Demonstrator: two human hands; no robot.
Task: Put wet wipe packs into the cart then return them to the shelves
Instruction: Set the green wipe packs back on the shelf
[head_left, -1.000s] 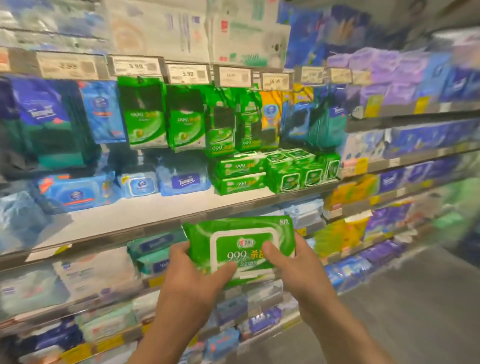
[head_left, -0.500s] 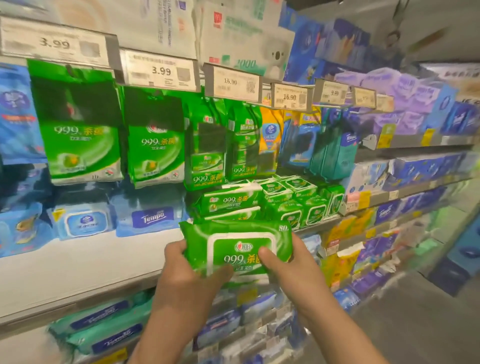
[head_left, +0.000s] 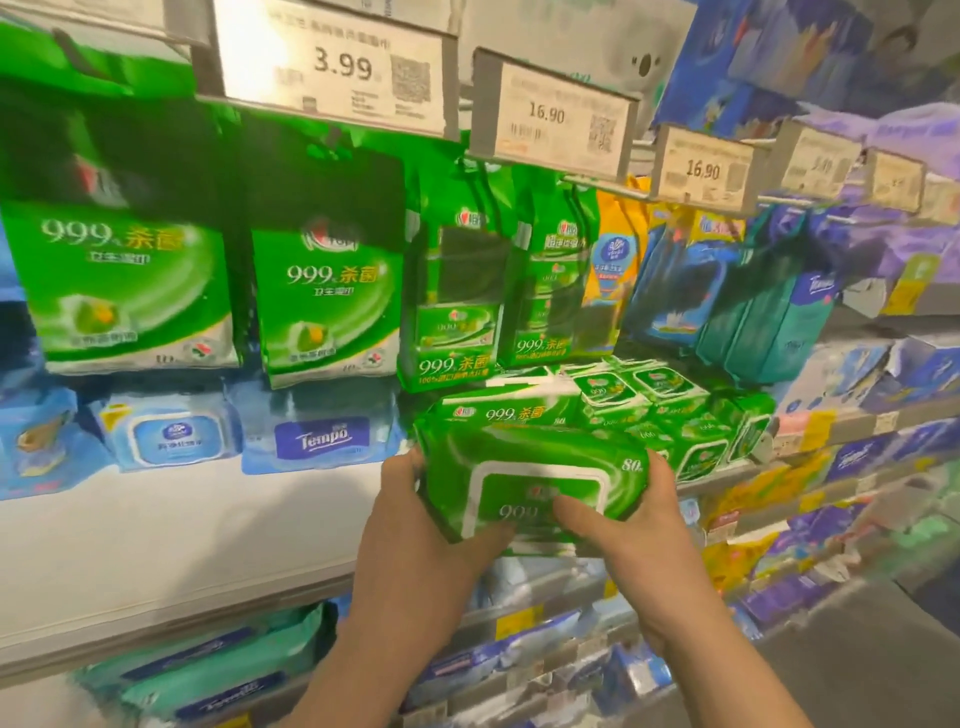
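A green wet wipe pack with a white-framed lid is held flat between both hands at the front of the white shelf. My left hand grips its left end, thumb on the top face. My right hand grips its right end, thumb across the lid. Just behind it a matching green pack lies on the shelf, with several smaller green packs to the right. No cart is in view.
Tall green refill bags hang above the shelf under price tags. Blue wipe packs lean at the shelf's back. Lower shelves hold more packs. Grey aisle floor lies at the lower right.
Both hands have carried the green pack up and forward to the shelf, close against the stacked green packs. The camera has moved nearer to the shelf.
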